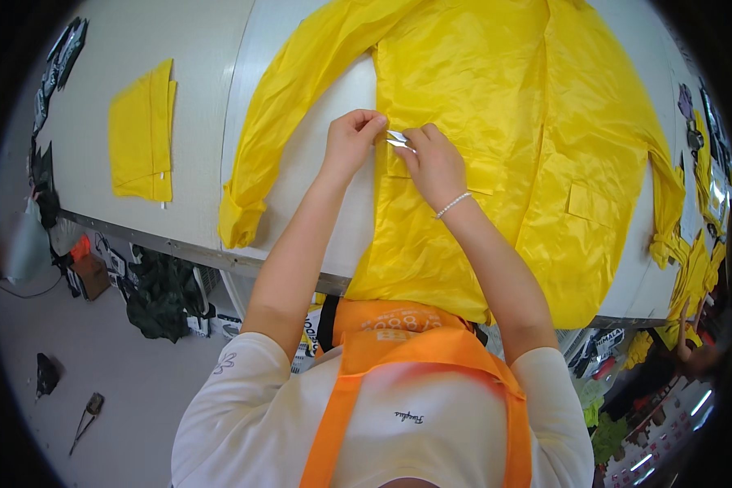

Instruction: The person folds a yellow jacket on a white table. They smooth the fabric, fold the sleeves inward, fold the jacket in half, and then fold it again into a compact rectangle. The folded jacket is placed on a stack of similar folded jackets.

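A yellow jacket lies spread on the pale table, its sleeves out to both sides. My right hand, with a beaded bracelet at the wrist, holds small silver thread snips over the jacket's left side edge. The two blades stand apart and point toward my left hand. That hand is closed in a pinch at the same edge, just beside the blade tips. What its fingertips hold is too small to tell. Below the right hand is a pocket flap on the jacket.
A folded yellow piece lies on the table to the left. Dark bundles line the far left edge. More yellow garments hang at the right, near another person's arm. Dark bags sit below the table's front edge.
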Available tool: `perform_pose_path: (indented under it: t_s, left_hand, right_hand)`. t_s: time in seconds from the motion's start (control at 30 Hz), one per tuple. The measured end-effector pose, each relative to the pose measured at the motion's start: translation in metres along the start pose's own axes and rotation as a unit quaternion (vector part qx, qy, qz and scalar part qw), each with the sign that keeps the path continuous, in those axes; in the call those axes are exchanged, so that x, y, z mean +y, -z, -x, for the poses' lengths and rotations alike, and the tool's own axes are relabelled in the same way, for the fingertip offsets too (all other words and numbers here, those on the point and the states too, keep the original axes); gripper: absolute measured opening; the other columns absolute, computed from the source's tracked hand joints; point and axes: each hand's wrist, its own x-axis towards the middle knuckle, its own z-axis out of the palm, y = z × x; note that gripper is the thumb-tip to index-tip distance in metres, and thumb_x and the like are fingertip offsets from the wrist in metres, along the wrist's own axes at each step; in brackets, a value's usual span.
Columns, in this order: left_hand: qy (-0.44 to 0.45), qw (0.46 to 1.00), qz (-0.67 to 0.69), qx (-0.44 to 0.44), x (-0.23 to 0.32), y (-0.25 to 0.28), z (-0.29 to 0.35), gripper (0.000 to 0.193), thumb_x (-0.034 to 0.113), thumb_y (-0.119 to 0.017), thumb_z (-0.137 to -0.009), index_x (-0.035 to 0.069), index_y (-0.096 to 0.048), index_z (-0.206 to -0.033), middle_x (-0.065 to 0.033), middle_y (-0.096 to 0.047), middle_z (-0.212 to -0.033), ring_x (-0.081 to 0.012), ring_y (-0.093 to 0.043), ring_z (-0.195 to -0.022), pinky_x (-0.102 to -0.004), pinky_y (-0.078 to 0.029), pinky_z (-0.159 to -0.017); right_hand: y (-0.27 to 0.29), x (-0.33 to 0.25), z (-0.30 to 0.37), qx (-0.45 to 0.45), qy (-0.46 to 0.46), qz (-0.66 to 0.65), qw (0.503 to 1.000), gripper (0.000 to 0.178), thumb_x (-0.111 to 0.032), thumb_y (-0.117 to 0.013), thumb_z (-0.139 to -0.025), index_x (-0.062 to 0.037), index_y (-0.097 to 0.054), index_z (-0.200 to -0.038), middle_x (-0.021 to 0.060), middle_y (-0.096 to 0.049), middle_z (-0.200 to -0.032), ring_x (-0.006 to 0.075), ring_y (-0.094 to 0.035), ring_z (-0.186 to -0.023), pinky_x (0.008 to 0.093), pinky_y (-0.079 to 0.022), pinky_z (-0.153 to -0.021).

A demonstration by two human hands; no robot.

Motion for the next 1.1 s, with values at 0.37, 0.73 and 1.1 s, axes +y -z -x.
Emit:
perform_pose_path:
  t_s: [0.37, 0.73, 1.1]
  left_hand:
    - [-0.072, 0.988, -0.116, 0.075, 0.021, 0.006, 0.016, 0.014, 0.012, -0.069, -0.08, -0.001, -0.069, -0.086, -0.0051, -0.066, -0.075, -0.0077, -0.058, -0.067, -0.0209, -0.047, -0.062]
    - [-0.322, 0.805, -0.498, 0.013, 0.017, 0.043, 0.107, 0.044, 0.019, -0.075, -0.068, 0.008, -0.06, -0.108, -0.0118, -0.057, -0.113, -0.0292, -0.051, -0.108, -0.0369, -0.042, -0.089]
    - [-0.263, 0.834, -0.452, 0.175, 0.009, -0.035, 0.005, 0.031, 0.015, -0.072, -0.072, 0.006, -0.06, -0.1, -0.0085, -0.059, -0.094, -0.0265, -0.056, -0.089, -0.035, -0.046, -0.076]
  right_hand:
    - [0.019, -0.009, -0.024, -0.096, 0.075, 0.127, 0.984, 0.016, -0.019, -0.064, -0.079, -0.0061, -0.061, -0.089, 0.0085, -0.056, -0.085, 0.0244, -0.058, -0.082, 0.038, -0.048, -0.066]
    - [0.066, 0.117, 0.052, 0.003, 0.03, 0.051, 0.998, 0.014, -0.009, -0.064, -0.077, -0.0054, -0.059, -0.089, 0.0091, -0.061, -0.082, 0.0259, -0.06, -0.071, 0.0338, -0.048, -0.064]
    - [0.07, 0.165, -0.035, -0.063, -0.22, -0.149, 0.962, 0.034, -0.029, -0.071, -0.075, 0.0013, -0.067, -0.09, 0.0077, -0.064, -0.073, 0.0176, -0.058, -0.066, 0.0298, -0.047, -0.066]
